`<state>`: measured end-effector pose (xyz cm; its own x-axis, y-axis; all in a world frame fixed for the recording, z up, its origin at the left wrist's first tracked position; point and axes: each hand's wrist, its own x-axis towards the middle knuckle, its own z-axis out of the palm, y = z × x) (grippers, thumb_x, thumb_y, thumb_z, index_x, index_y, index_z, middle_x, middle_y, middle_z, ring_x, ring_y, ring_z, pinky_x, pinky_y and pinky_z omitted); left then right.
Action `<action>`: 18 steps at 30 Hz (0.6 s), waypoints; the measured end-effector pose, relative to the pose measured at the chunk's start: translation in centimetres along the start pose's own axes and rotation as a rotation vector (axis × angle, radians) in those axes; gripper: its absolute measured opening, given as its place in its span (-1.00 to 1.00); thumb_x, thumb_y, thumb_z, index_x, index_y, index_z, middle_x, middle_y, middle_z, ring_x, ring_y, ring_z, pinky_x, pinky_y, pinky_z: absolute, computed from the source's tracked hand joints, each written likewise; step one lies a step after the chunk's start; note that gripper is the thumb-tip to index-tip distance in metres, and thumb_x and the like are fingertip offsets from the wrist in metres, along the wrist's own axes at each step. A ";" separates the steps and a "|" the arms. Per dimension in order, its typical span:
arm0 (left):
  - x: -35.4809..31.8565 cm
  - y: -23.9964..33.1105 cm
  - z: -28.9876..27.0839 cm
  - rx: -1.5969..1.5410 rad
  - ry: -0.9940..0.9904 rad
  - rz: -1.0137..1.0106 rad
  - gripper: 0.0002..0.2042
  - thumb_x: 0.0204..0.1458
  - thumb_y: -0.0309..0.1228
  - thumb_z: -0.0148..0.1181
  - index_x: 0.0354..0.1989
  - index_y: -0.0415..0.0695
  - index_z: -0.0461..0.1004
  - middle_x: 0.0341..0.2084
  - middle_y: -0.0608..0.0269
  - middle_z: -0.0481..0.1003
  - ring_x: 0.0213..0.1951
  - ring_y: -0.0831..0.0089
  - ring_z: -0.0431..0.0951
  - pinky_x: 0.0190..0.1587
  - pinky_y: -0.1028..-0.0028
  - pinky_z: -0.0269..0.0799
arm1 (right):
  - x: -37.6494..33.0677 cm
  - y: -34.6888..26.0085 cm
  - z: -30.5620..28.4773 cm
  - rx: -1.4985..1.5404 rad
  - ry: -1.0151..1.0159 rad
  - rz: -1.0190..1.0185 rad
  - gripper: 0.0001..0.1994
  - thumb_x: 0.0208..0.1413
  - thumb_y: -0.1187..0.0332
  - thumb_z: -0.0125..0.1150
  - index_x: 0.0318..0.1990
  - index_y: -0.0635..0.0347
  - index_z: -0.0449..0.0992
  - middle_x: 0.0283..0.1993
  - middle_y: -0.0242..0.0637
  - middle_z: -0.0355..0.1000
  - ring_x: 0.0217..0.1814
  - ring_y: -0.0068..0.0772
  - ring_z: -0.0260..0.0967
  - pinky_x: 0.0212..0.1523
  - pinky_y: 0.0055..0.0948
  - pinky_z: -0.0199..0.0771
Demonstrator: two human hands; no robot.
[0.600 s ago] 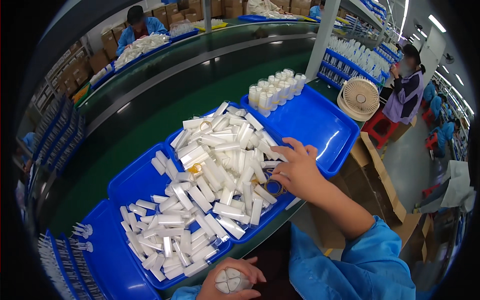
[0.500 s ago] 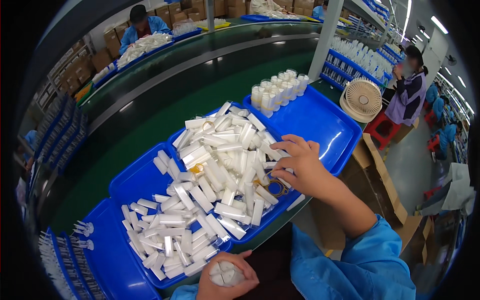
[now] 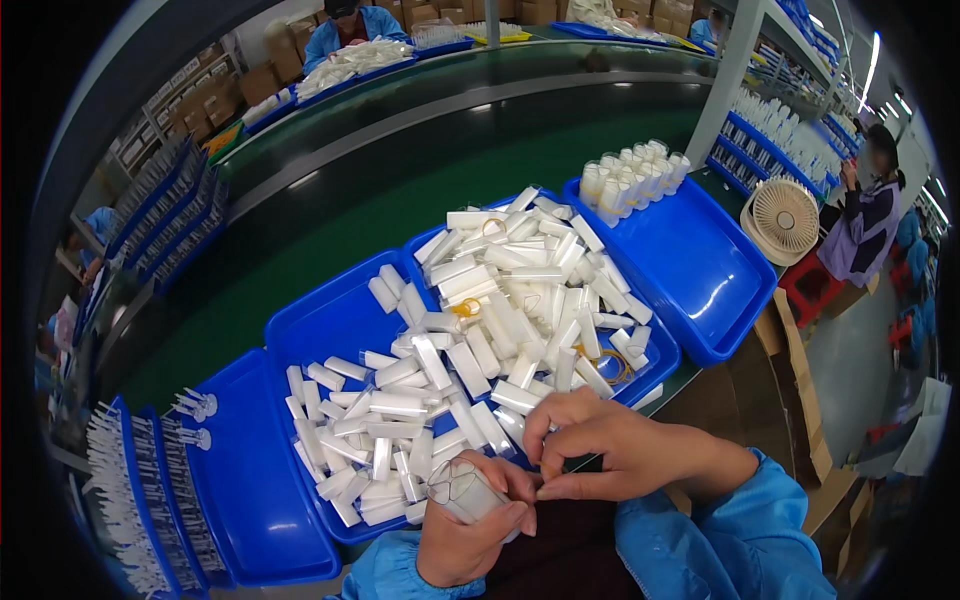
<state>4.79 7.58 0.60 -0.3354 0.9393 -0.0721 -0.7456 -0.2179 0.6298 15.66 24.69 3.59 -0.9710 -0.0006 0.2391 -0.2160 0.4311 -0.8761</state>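
In my left hand (image 3: pixel 455 550) is an upright bundle of white blocks in clear sleeves (image 3: pixel 464 492), with the fingers wrapped round it. My right hand (image 3: pixel 625 450) is beside the left fingertips, thumb and fingers pinched on what looks like a thin yellowish rubber band, mostly hidden by the fingers. Past both hands, similar sleeved white blocks (image 3: pixel 490 330) lie heaped across two blue trays. Loose rubber bands (image 3: pixel 618 372) lie at the right side of the heap, and a yellow clump of bands (image 3: pixel 466 308) rests on top.
Banded upright bundles (image 3: pixel 632 182) stand in the right blue tray (image 3: pixel 690 260). A beige fan (image 3: pixel 785 218) is beyond it. At left are another blue tray (image 3: pixel 250 480) and racks of small white parts (image 3: pixel 125 490). A green conveyor (image 3: pixel 400 170) runs behind; co-workers sit farther off.
My right hand has come back from the rubber bands in the heap to my left hand, its fingers now pinched. The bundle has risen slightly and tilted. The whole view has shifted.
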 end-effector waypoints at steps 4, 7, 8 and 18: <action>-0.4 0.1 -0.3 0.120 0.012 0.120 -0.71 -0.19 -0.75 0.14 -0.31 -0.18 0.28 -0.22 -0.01 0.35 -0.39 0.46 0.48 -0.30 0.50 0.42 | 0.1 0.2 1.4 0.081 0.070 0.010 -0.86 -0.08 0.38 0.28 -0.51 0.17 0.43 -0.28 -0.31 0.22 -0.23 -0.35 0.22 -0.26 -0.43 0.19; -0.4 0.8 -0.6 0.445 0.037 0.142 -0.72 -0.21 -0.72 0.19 -0.33 -0.18 0.29 -0.13 -0.02 0.34 -0.35 0.49 0.49 -0.25 0.51 0.40 | 0.2 -0.2 1.9 0.128 0.065 0.032 -0.87 -0.08 0.35 0.28 -0.48 0.14 0.45 -0.31 -0.32 0.16 -0.23 -0.36 0.17 -0.23 -0.43 0.15; -0.4 0.8 -0.7 0.503 0.034 0.159 -0.72 -0.21 -0.71 0.19 -0.33 -0.18 0.30 -0.13 0.00 0.35 -0.34 0.49 0.49 -0.23 0.51 0.40 | 0.3 -0.3 2.1 0.154 0.061 0.035 -0.87 -0.07 0.35 0.28 -0.48 0.14 0.45 -0.31 -0.32 0.16 -0.23 -0.37 0.16 -0.23 -0.43 0.14; -1.7 1.5 -1.6 0.447 0.012 0.072 -0.78 -0.22 -0.67 0.22 -0.41 -0.16 0.33 -0.39 0.12 0.43 -0.43 0.37 0.47 -0.17 0.34 0.35 | 1.1 -0.3 3.4 0.226 -0.104 0.050 -0.83 0.02 0.32 0.18 -0.49 0.19 0.39 -0.31 -0.31 0.17 -0.25 -0.37 0.18 -0.21 -0.41 0.14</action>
<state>3.35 5.19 0.45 -0.3860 0.9222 -0.0237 -0.3995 -0.1439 0.9053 14.32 21.46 2.72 -0.9838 -0.0821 0.1593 -0.1738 0.2203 -0.9598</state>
